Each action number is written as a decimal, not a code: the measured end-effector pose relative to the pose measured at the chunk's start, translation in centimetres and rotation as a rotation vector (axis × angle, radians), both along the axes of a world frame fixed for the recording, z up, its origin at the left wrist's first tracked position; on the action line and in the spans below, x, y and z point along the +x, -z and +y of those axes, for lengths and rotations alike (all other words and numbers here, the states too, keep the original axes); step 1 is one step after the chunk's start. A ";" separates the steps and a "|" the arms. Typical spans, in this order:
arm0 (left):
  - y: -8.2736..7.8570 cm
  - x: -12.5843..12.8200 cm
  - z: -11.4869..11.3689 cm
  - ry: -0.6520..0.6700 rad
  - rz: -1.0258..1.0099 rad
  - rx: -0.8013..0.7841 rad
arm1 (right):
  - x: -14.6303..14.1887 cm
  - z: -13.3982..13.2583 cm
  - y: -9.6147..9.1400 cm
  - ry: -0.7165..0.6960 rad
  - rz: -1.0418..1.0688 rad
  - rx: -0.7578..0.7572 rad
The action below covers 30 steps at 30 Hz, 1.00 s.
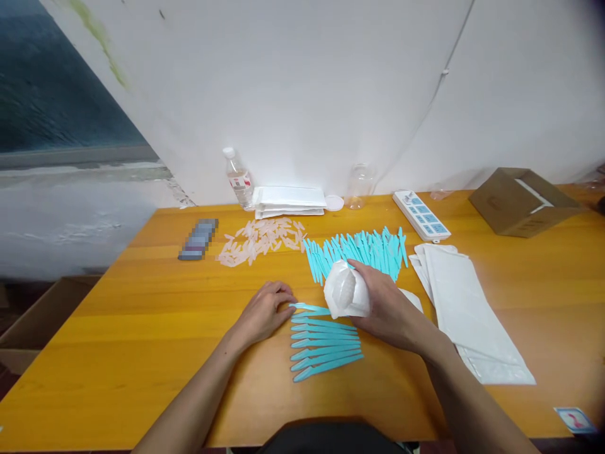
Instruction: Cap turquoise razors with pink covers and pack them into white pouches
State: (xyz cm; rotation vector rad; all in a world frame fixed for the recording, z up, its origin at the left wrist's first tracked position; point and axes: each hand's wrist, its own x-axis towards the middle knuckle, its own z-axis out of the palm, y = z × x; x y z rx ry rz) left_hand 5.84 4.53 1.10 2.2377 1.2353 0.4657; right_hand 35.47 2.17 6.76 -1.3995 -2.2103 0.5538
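Observation:
My right hand [390, 306] is closed around a white pouch [346, 290], held open-mouthed just above the table. My left hand [265, 309] rests on the orange table [142, 328] with curled fingers pinching the tip of the top turquoise tool [309, 308]. That tool heads a neat row of several turquoise tools [325, 343] laid side by side between my hands. A larger loose pile of the same turquoise tools [359, 251] lies just beyond the pouch.
Pale pink caps [259, 243] are scattered at the back left, beside a blurred dark object [198, 239]. White pouches [466, 309] are stacked at right. A water bottle [237, 178], stacked white packets [289, 200], a power strip [420, 215] and a cardboard box [522, 200] line the wall.

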 end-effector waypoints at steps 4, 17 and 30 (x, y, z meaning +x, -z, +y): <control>0.1 0.1 -0.2 -0.010 -0.070 -0.056 | 0.1 0.4 0.8 -0.038 -0.007 -0.022; -7.7 -2.2 -2.5 -0.141 -0.257 0.083 | -1.3 0.5 1.8 -0.104 -0.119 -0.052; 0.1 0.2 -0.6 -0.027 -0.042 -0.014 | -1.3 0.2 1.7 -0.136 -0.052 -0.040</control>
